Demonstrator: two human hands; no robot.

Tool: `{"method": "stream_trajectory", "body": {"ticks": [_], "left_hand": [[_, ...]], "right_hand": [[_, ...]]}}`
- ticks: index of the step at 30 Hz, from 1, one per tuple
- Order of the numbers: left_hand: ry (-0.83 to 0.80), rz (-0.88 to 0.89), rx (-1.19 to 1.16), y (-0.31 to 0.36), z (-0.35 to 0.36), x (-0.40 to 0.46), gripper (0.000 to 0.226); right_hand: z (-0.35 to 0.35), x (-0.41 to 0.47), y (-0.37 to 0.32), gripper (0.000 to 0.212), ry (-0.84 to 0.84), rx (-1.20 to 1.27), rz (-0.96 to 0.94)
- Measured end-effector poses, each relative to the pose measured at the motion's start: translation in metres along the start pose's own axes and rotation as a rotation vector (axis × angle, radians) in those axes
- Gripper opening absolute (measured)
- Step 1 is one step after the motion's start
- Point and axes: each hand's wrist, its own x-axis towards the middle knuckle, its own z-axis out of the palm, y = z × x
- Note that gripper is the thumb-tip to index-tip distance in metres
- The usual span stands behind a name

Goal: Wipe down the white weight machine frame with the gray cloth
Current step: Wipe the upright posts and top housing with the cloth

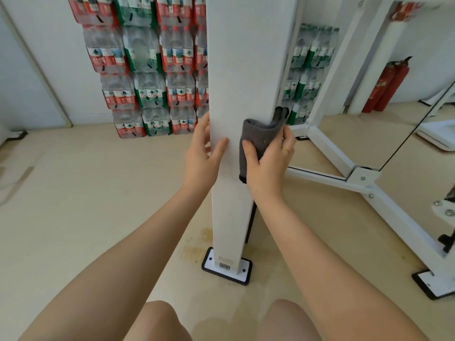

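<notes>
We stand close over the white upright post (236, 70) of the weight machine frame, which fills the middle of our view and runs down to a bolted foot plate (227, 268) on the beige floor (73, 193). Rigid painted metal fixed at its base, it should take firm pressure without shifting, and its smooth faces likely let the cloth slide easily. Behind it, shrink-wrapped packs of water bottles (147, 70) are stacked against the wall; to the right, more white frame bars (327, 153) spread low over the floor, with red fire extinguishers (386, 87) beyond.

Our left hand (204, 153) lies flat on the post's left edge, fingers straight and loosely spread, steadying us rather than holding anything. Our right hand (268, 158) presses the gray cloth (258, 141) against the post's right edge, thumb on the front, fingers curled round behind it; a gold ring (285, 149) shows on one finger.

The cloth is soft and light, folded thick, and wraps the corner readily. A loose end sticks up behind the post, though how much hangs there we cannot quite tell. We judge it best held bunched in the palm, so no flap trails.
</notes>
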Motion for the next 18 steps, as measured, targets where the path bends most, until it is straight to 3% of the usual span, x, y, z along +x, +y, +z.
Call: {"method": "stream_trajectory", "body": {"ticks": [5, 13, 18], "left_hand": [[-0.023, -0.015, -0.004, -0.003, -0.003, -0.001, 0.058], [-0.041, 0.129, 0.147, 0.02, -0.015, 0.026, 0.048], [-0.03, 0.219, -0.038, 0.063, -0.016, 0.063, 0.049]], "right_hand": [[-0.003, -0.011, 0.02, 0.059, -0.097, 0.025, -0.025], [-0.012, 0.023, -0.02, 0.069, 0.009, 0.131, -0.053], [-0.03, 0.061, -0.06, 0.067, 0.035, 0.162, -0.13]]}}
